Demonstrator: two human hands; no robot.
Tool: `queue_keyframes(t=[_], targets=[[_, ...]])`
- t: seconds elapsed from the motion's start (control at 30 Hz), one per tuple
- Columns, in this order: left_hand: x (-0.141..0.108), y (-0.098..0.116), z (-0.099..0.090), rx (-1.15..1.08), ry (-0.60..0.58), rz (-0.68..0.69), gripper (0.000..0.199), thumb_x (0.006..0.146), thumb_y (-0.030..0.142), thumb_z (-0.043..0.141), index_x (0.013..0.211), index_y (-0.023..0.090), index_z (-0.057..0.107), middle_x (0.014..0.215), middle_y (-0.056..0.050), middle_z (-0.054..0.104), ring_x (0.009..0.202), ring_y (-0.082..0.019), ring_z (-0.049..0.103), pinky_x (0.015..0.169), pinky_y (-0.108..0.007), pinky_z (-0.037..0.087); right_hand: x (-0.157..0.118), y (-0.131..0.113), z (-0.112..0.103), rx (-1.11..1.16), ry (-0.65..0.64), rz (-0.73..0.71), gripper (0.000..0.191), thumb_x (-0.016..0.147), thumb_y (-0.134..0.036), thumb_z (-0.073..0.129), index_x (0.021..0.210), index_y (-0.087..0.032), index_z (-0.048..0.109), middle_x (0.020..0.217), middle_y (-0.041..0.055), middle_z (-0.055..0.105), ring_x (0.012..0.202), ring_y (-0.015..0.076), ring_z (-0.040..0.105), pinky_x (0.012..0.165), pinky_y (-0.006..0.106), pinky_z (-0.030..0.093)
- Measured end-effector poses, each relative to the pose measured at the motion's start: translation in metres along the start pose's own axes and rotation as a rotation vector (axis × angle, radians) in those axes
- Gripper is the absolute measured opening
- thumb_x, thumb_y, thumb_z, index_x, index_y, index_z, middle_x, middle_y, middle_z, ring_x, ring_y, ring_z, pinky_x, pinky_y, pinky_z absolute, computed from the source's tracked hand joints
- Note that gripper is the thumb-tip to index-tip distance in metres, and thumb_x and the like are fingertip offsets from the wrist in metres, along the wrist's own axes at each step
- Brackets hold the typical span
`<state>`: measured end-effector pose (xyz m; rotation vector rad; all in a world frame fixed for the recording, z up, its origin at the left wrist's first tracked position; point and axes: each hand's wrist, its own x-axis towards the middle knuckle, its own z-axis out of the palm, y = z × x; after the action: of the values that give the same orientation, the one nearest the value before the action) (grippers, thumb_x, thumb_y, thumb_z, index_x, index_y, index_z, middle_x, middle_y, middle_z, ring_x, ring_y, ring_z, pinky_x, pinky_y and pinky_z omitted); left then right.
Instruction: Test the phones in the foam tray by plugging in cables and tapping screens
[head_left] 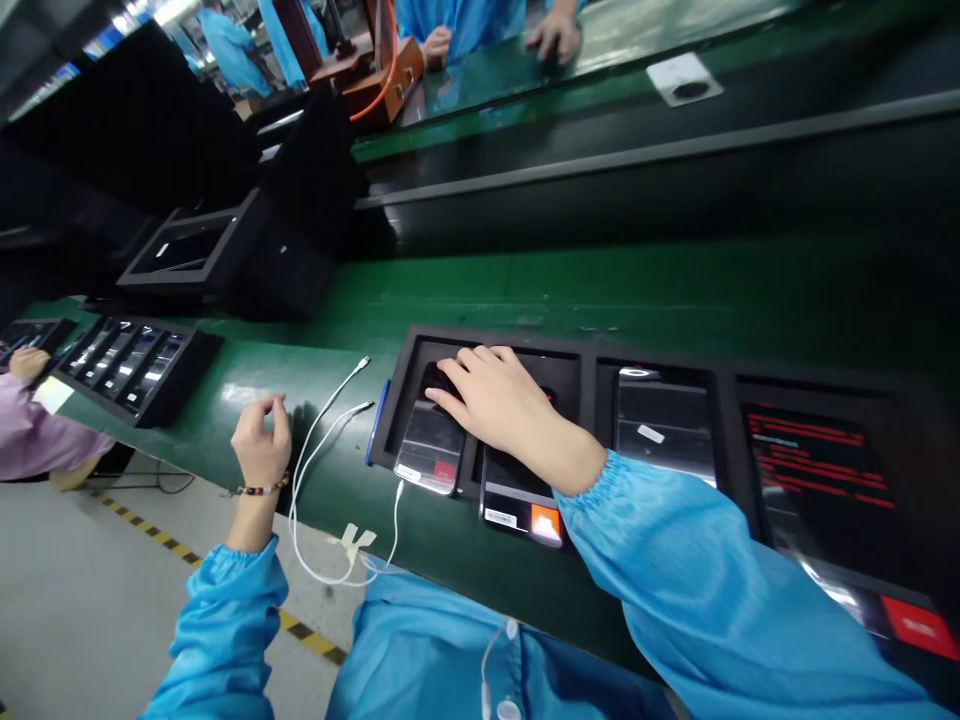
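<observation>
Landmark: black tray (589, 400). My right hand (504, 395) is over its left end, fingers spread and extended, thumb and index tips over the screen of the leftmost phone (427, 440); contact pressure, cannot tell. That phone lies in the tray's leftmost slot, a second phone (517, 490) right of it, partly under my wrist. My left hand (261, 440) is left of the tray, fingers curled into a loose fist. White cables (296, 490) lie between this hand and the tray.

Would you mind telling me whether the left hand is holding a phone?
No, the left hand is beside the white cables, apart from the phones.
</observation>
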<state>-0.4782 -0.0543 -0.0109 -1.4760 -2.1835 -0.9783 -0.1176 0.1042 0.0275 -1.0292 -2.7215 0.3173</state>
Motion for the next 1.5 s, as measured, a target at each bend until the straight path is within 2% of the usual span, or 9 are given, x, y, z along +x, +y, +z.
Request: queue_keyframes(t=[0.1,0.4,0.6,0.7,0.93,1.13,1.27,1.4,1.5], targets=[[-0.017,0.006,-0.013,0.003,0.088,0.023,0.033,0.109,0.044,0.055,0.1,0.02,0.075,0.099,-0.014,0.079,0.096,-0.029,0.075,0.094,-0.041,0.058,0.0,0.001,0.002,0.02,0.006,-0.003,0.043,0.121,-0.047,0.05,0.13,-0.013,0.075,0.125,0.0168,0.076,0.12,0.0358,0.066,0.106,0.046,0.04],[-0.049,0.01,-0.034,-0.014,0.143,0.02,0.027,0.105,0.035,0.062,0.085,0.021,0.073,0.088,-0.011,0.076,0.084,-0.027,0.074,0.084,-0.039,0.058,0.0,0.002,0.002,0.032,0.008,0.015,0.042,0.121,-0.047,0.05,0.131,-0.015,0.075,0.128,0.0154,0.076,0.122,0.0359,0.067,0.106,0.047,0.042],[-0.078,0.005,-0.032,-0.061,0.356,-0.135,0.03,0.106,0.036,0.059,0.086,0.021,0.075,0.081,-0.008,0.074,0.075,-0.028,0.07,0.072,-0.039,0.052,-0.002,-0.002,-0.008,0.005,-0.044,0.005,0.044,0.121,-0.047,0.05,0.135,-0.013,0.074,0.13,0.0179,0.074,0.124,0.0365,0.065,0.107,0.047,0.04],[-0.081,0.007,-0.027,-0.097,0.393,-0.188,0.031,0.106,0.035,0.06,0.083,0.021,0.076,0.08,-0.008,0.075,0.074,-0.028,0.069,0.073,-0.041,0.052,-0.001,-0.004,-0.014,0.005,-0.088,0.028,0.045,0.122,-0.047,0.049,0.139,-0.012,0.072,0.134,0.0176,0.073,0.127,0.036,0.064,0.11,0.047,0.04],[-0.089,0.007,-0.019,-0.208,0.409,-0.12,0.047,0.106,0.047,0.052,0.071,0.019,0.068,0.07,-0.009,0.072,0.065,-0.026,0.069,0.07,-0.042,0.056,0.0,-0.006,-0.017,0.021,-0.113,0.043,0.048,0.122,-0.048,0.05,0.142,-0.01,0.071,0.135,0.0167,0.073,0.129,0.0355,0.063,0.111,0.048,0.04],[-0.099,-0.005,-0.019,-0.161,0.364,0.0,0.052,0.104,0.049,0.049,0.062,0.021,0.062,0.069,-0.011,0.073,0.071,-0.03,0.074,0.079,-0.046,0.058,0.0,-0.007,-0.018,0.013,-0.131,0.046,0.049,0.122,-0.048,0.048,0.145,-0.01,0.07,0.137,0.0169,0.072,0.133,0.0359,0.063,0.114,0.049,0.041],[-0.096,-0.011,-0.028,-0.063,0.292,0.064,0.047,0.101,0.043,0.056,0.06,0.022,0.065,0.062,-0.007,0.069,0.06,-0.024,0.066,0.066,-0.037,0.054,0.0,-0.008,-0.018,0.01,-0.12,0.045,0.048,0.122,-0.048,0.05,0.145,-0.011,0.07,0.137,0.0167,0.072,0.131,0.0355,0.063,0.113,0.048,0.041],[-0.093,-0.006,-0.038,0.006,0.284,0.121,0.053,0.1,0.044,0.057,0.051,0.023,0.053,0.051,-0.004,0.057,0.048,-0.018,0.054,0.051,-0.03,0.041,0.0,-0.008,-0.018,0.02,-0.115,0.045,0.048,0.122,-0.047,0.051,0.146,-0.011,0.069,0.136,0.0167,0.073,0.13,0.0357,0.064,0.113,0.049,0.041],[-0.087,0.0,-0.047,0.028,0.171,0.155,0.058,0.102,0.045,0.056,0.049,0.023,0.052,0.046,-0.002,0.051,0.041,-0.015,0.048,0.045,-0.027,0.034,0.0,-0.008,-0.019,0.027,-0.113,0.043,0.047,0.121,-0.047,0.052,0.145,-0.01,0.07,0.136,0.0168,0.073,0.13,0.0354,0.064,0.112,0.048,0.041]])
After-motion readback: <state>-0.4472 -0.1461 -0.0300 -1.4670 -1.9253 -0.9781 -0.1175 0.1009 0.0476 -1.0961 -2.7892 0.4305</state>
